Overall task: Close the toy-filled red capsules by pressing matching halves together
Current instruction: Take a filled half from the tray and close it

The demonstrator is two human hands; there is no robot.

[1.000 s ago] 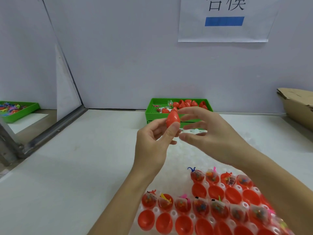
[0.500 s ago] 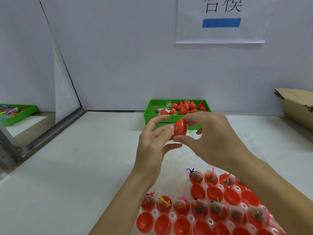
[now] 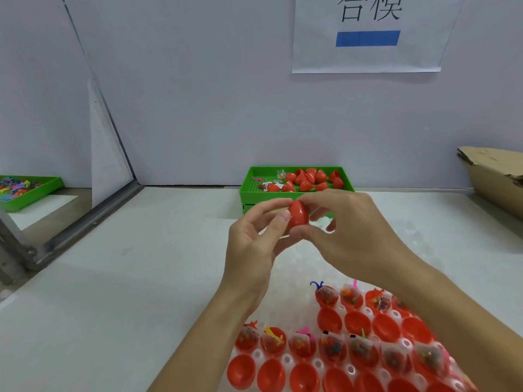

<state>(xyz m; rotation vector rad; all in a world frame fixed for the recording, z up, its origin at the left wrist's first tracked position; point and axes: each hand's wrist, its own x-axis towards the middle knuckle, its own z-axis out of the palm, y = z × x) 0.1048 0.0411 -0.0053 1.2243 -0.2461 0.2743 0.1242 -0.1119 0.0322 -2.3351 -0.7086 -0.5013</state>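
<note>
Red capsule (image 3: 298, 217) up in the air over the white tabletop (image 3: 141, 278), pinched from both sides. Left hand (image 3: 254, 244) in a soft grip on it with thumb and fingers. Right hand (image 3: 348, 230) curled round its other side. Down near the front, a white tray (image 3: 287, 358) with toy-filled red halves (image 3: 331, 348) and bare red halves (image 3: 271, 373). Far back, a green bin (image 3: 249, 190) with more red shells (image 3: 307, 179).

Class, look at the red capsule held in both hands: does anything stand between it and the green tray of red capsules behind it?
Nothing visible does. The red capsule sits between the left hand and right hand, just in front of the green tray.
</note>
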